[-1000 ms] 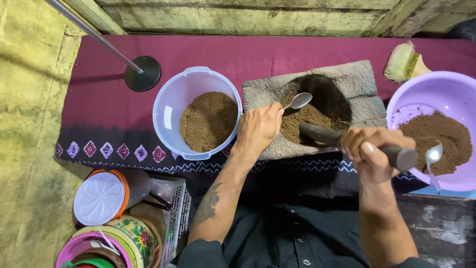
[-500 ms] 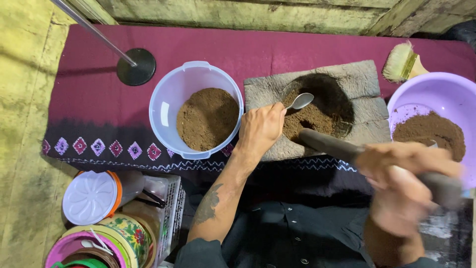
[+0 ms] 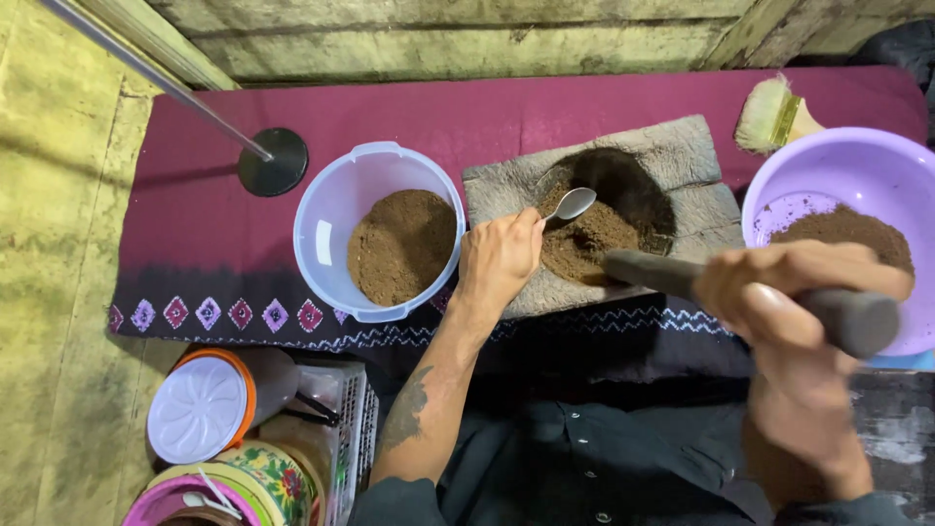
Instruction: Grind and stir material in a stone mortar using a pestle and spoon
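Note:
My left hand (image 3: 499, 257) holds a metal spoon (image 3: 571, 204) whose bowl rests over the brown powder (image 3: 589, 240) in the hollow of a grey stone mortar (image 3: 682, 156). My right hand (image 3: 794, 292) grips a dark stone pestle (image 3: 648, 272), raised close to the camera, its tip just above the mortar's front edge. Left of the mortar stands a pale blue tub (image 3: 331, 244) holding brown powder. At the right a purple basin (image 3: 857, 170) holds more of the same powder.
The things sit on a maroon cloth (image 3: 487, 107) with a patterned dark border. A black round base with a metal rod (image 3: 273, 161) stands at the back left. A brush (image 3: 774, 112) lies at the back right. Lidded containers (image 3: 200, 407) and a basket crowd the lower left.
My right hand has lifted the pestle out of the mortar, up and to the right, nearer the camera. My left hand with the spoon stays at the mortar.

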